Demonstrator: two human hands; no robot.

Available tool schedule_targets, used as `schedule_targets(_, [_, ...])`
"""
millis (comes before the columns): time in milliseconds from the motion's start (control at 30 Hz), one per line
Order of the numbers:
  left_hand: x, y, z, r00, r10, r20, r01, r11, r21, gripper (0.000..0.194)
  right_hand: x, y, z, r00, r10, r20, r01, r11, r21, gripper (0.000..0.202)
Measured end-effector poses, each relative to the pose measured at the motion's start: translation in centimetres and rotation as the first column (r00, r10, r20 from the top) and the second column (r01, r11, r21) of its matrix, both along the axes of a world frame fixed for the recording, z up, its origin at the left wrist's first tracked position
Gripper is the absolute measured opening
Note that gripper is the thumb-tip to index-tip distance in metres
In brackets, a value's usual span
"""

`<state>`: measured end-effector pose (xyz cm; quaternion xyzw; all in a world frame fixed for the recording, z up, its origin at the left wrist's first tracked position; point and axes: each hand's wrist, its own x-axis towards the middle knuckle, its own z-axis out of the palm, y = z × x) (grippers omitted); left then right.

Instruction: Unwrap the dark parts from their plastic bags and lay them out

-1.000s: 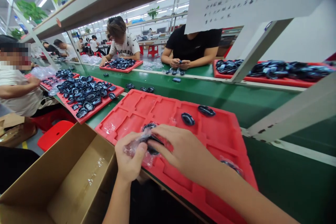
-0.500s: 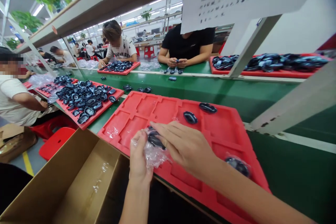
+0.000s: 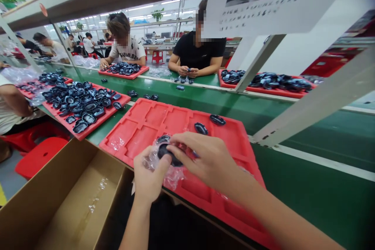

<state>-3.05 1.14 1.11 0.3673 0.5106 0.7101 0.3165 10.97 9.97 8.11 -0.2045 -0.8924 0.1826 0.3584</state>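
Observation:
A dark, glossy oval plastic shell (image 3: 164, 151) is held between my two hands above the red compartment tray (image 3: 231, 133). My left hand (image 3: 150, 175) grips its near left side together with a crumpled clear plastic bag (image 3: 174, 177). My right hand (image 3: 205, 154) closes on the shell from the right, thumb on its face and fingers curled at the far edge. Just beyond it shows another dark piece (image 3: 163, 138), partly hidden. Two more shells, a nearer one (image 3: 200, 128) and a farther one (image 3: 217, 120), lie on the tray.
A red tray heaped with dark shells (image 3: 79, 105) stands to the left. An open cardboard box (image 3: 73, 187) is below the bench edge. A slanted white post (image 3: 310, 101) rises at right. Across the green bench (image 3: 187, 101) two people sit with more parts.
The view has shifted, so the trays and bench appear farther left. The shell has turned to show more of its dark face, and my right thumb now presses on it.

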Motion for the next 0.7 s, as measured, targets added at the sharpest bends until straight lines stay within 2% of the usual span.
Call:
schedule_targets(67, [-0.4,-0.3,0.1,1.0,-0.013,-0.028,0.013,1.0,-0.014,0.023,0.0,0.2,0.2,0.999,0.044,0.029,-0.036,0.972,-0.234,0.017])
schedule_targets(133, [-0.6,-0.2,-0.3,0.999,-0.047,-0.021,0.047,0.999,0.011,0.024,-0.1,0.5,0.4,0.994,0.112,0.012,-0.093,0.875,-0.475,0.026])
schedule_targets(200, [-0.6,0.1,-0.8,0.997,-0.077,0.016,0.076,0.996,0.054,0.029,-0.1,0.8,0.5,0.983,0.182,-0.031,-0.163,0.779,-0.605,0.034])
schedule_targets(233, [-0.6,0.3,-1.0,0.997,-0.07,0.031,0.067,0.995,0.078,0.031,-0.1,0.9,0.5,0.98,0.197,-0.03,-0.174,0.773,-0.61,0.034])
schedule_targets(267, [-0.5,0.4,-1.2,0.998,-0.051,0.034,0.048,0.995,0.089,0.031,0.0,0.9,0.3,0.983,0.184,-0.007,-0.156,0.809,-0.567,0.03])
schedule_targets(300, [-0.4,0.6,-1.2,1.0,-0.024,0.019,0.022,0.996,0.086,0.031,0.0,0.9,0.1,0.989,0.143,0.027,-0.113,0.874,-0.473,0.023])
schedule_targets(367, [-0.3,0.7,-1.2,0.998,0.038,-0.055,-0.035,0.998,0.055,0.028,0.2,0.6,-0.4,0.995,0.036,0.089,-0.018,0.98,-0.197,0.013])
schedule_targets(400, [-0.3,0.7,-1.1,0.993,0.06,-0.101,-0.056,0.998,0.04,0.027,0.3,0.5,-0.7,0.995,0.006,0.104,0.002,0.998,-0.07,0.014])
schedule_targets(467, [-0.2,0.7,-1.0,0.983,0.095,-0.156,-0.093,0.995,0.025,0.028,0.3,0.4,-1.5,0.991,0.009,0.131,-0.018,0.997,0.07,0.015])
schedule_targets(533, [0.0,0.8,-1.2,0.985,0.124,-0.121,-0.124,0.992,0.004,0.031,0.1,0.4,-2.2,0.988,0.013,0.156,-0.03,0.994,0.104,0.016])
schedule_targets(633, [0.5,1.0,-1.5,0.992,0.126,0.03,-0.124,0.991,-0.043,0.037,-0.1,0.7,-2.4,0.987,-0.095,0.128,0.079,0.989,0.121,0.023])
schedule_targets(700, [0.9,1.2,-1.7,0.992,0.116,0.041,-0.114,0.991,-0.066,0.036,0.1,1.5,-1.9,0.977,-0.207,0.039,0.204,0.976,0.071,0.025])
